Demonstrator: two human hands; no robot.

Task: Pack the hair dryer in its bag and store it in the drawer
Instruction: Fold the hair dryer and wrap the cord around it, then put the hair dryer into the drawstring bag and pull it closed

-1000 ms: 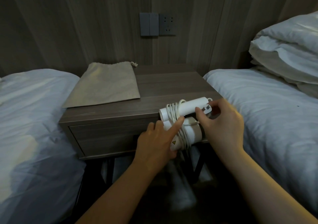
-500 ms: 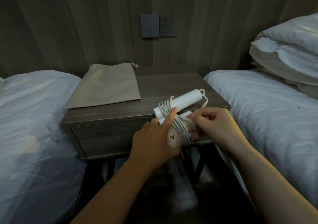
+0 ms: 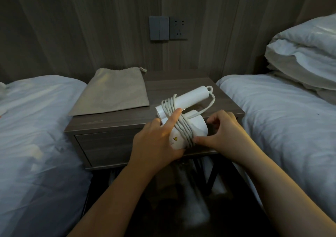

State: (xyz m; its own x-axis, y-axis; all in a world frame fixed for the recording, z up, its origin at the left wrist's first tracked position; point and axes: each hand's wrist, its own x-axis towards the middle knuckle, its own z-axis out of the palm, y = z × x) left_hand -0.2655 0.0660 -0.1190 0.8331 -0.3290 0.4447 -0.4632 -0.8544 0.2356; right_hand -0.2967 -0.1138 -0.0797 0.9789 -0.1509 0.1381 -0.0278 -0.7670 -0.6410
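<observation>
Head view, catalogued from nearest to farthest.

Two bare forearms are seen rising from the lower edge. The left hand (image 3: 156,142) is closed around the body of the white hair dryer (image 3: 183,120), with its index finger laid along the coils. The right hand (image 3: 225,133) is set against the dryer's right side, thumb tip pressed on the wound cord (image 3: 181,125) and fingers curled at the far end of the body; whether those fingers grip anything cannot be told.

The hair dryer is held in the air in front of the nightstand's front edge, folded, with its handle pointed up and to the right. The cord is wrapped several times round handle and body, and a loose loop is left at the handle's end. A yellow warning triangle is shown on the body.

The drawer (image 3: 109,145) in the front of the nightstand (image 3: 181,84) is seen shut, behind and below the hands.

A beige drawstring bag (image 3: 112,93) is laid flat on the left part of the nightstand top, well apart from the dryer, its gathered mouth turned toward the wall.

White-covered beds are placed on either side: left bed (image 3: 36,127), right bed (image 3: 281,118). Stacked pillows (image 3: 301,55) are seen on the right bed.

A grey switch plate (image 3: 159,28) and a socket (image 3: 178,28) are mounted side by side on the wood-panelled wall (image 3: 72,27) above the nightstand.
</observation>
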